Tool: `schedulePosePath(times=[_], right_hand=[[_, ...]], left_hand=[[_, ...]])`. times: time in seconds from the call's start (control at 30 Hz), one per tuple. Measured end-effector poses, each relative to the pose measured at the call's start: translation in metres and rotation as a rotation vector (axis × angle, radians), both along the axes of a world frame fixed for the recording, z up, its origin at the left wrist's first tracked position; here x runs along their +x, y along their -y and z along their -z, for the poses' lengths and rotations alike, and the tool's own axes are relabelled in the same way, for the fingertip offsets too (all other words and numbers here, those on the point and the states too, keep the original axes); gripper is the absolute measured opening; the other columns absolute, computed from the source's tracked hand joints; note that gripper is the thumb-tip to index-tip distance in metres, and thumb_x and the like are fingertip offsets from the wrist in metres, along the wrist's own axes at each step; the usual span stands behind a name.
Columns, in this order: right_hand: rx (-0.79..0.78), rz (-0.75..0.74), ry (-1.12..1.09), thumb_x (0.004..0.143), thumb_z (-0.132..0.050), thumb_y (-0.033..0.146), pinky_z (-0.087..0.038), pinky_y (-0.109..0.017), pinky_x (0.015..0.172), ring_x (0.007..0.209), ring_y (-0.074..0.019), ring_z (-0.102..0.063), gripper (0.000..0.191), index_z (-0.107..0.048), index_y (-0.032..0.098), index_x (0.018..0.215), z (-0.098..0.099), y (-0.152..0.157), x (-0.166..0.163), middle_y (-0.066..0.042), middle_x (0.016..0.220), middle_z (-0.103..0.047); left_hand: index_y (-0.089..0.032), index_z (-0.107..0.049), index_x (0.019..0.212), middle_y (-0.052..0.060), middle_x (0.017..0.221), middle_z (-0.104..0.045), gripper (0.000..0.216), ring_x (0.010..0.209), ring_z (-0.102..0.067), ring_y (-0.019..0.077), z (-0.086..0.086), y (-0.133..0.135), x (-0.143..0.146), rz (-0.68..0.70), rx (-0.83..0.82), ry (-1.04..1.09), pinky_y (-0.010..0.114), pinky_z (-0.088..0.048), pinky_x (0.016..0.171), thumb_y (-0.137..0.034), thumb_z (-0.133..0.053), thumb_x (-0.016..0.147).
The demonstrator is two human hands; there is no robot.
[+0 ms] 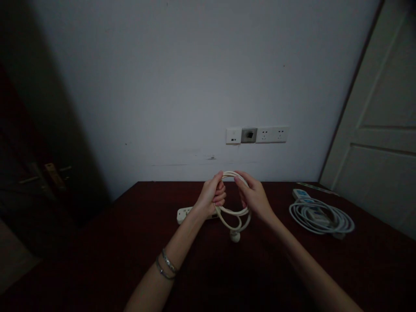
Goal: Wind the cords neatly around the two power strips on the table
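Between my two hands a cream power cord (238,212) is held up in a round coil above the dark red table. My left hand (212,193) is wrapped in a fist round the coil's left side. On the right side, my right hand (251,190) grips the loops between thumb and fingers. The cord's plug (235,236) hangs below the coil. Behind my left wrist lies a white power strip (182,214), partly hidden by that arm. Whether the cord joins the strip cannot be seen.
To the right on the table (130,242) lies another power strip (300,194) with a coiled white cord (338,221). Wall sockets (264,135) sit above the table's back edge. A pale door (377,130) stands at right, and a dark door with a handle (53,175) at left.
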State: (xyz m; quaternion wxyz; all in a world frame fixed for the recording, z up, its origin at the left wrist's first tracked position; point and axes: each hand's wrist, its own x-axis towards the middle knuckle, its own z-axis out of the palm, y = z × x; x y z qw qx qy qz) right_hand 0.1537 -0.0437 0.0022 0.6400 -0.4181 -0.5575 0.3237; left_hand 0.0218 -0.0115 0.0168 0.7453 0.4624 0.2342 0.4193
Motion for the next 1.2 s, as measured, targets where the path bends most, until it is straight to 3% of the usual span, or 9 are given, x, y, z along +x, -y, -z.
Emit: schedulePosePath(times=[0.2,0.37,0.63,0.87,1.0,1.1,1.2], right_hand=[[-0.006,0.046,-0.062,0.076,-0.058,0.045,-0.027,-0.016,0.025,0.031,-0.0053,-0.035,0.036,-0.060,0.017,0.098,-0.006,0.006,-0.003,0.007,0.047,-0.040],[-0.022,0.033,-0.142,0.074,-0.058,0.052,-0.023,-0.016,0.026,0.029,-0.0050,-0.037,0.036,-0.054,0.016,0.077,-0.003,0.005,-0.008,0.008,0.045,-0.040],[-0.406,-0.475,-0.562,0.071,-0.066,0.043,-0.018,-0.013,0.030,0.029,-0.0016,-0.024,0.040,-0.035,0.019,0.064,-0.008,0.006,-0.006,0.011,0.041,-0.031],[-0.466,-0.643,-0.710,0.079,-0.060,0.035,-0.008,-0.013,0.030,0.031,-0.0008,-0.011,0.036,-0.033,0.019,0.061,-0.012,0.010,-0.005,0.012,0.040,-0.024],[-0.396,-0.697,-0.696,0.076,-0.062,0.029,-0.023,-0.014,0.034,0.033,-0.0023,-0.027,0.023,-0.045,0.016,0.066,-0.015,0.014,-0.011,0.009,0.042,-0.034],[-0.312,-0.621,-0.595,0.076,-0.062,0.036,-0.040,-0.021,0.046,0.044,-0.0091,-0.048,0.025,-0.049,0.016,0.066,-0.016,0.017,-0.020,0.005,0.043,-0.043],[-0.271,-0.570,-0.554,0.075,-0.062,0.044,-0.044,-0.024,0.051,0.039,-0.0079,-0.044,0.033,-0.047,0.017,0.064,-0.016,0.021,-0.026,0.007,0.042,-0.041]], left_hand=[[-0.017,-0.048,0.071,-0.010,0.039,-0.030,0.036,0.027,-0.017,0.0021,-0.002,0.002,-0.001,0.062,0.075,0.005,0.013,-0.014,0.026,-0.051,-0.049,0.081],[-0.018,-0.041,0.065,-0.011,0.035,-0.025,0.040,0.025,-0.012,0.0022,-0.004,0.007,-0.001,0.043,0.069,0.059,0.014,-0.008,0.024,-0.055,-0.047,0.081],[-0.020,-0.033,0.062,-0.012,0.035,-0.022,0.043,0.025,-0.012,0.0019,-0.003,0.004,0.000,-0.079,0.087,-0.020,0.013,-0.007,0.025,-0.054,-0.052,0.078],[-0.020,-0.032,0.061,-0.013,0.037,-0.021,0.045,0.026,-0.013,0.0010,-0.008,0.006,-0.005,-0.110,0.169,-0.081,0.013,-0.007,0.026,-0.055,-0.055,0.075],[-0.019,-0.034,0.061,-0.013,0.036,-0.021,0.044,0.026,-0.011,0.0013,-0.011,-0.002,-0.014,-0.107,0.154,-0.025,0.013,-0.007,0.025,-0.055,-0.055,0.075],[-0.019,-0.035,0.062,-0.012,0.036,-0.022,0.043,0.026,-0.011,0.0014,-0.014,-0.009,-0.022,-0.113,0.156,0.017,0.012,-0.007,0.025,-0.054,-0.055,0.076],[-0.019,-0.035,0.061,-0.012,0.035,-0.023,0.042,0.026,-0.011,0.0015,-0.016,-0.010,-0.026,-0.103,0.162,0.030,0.012,-0.008,0.024,-0.053,-0.053,0.078]])
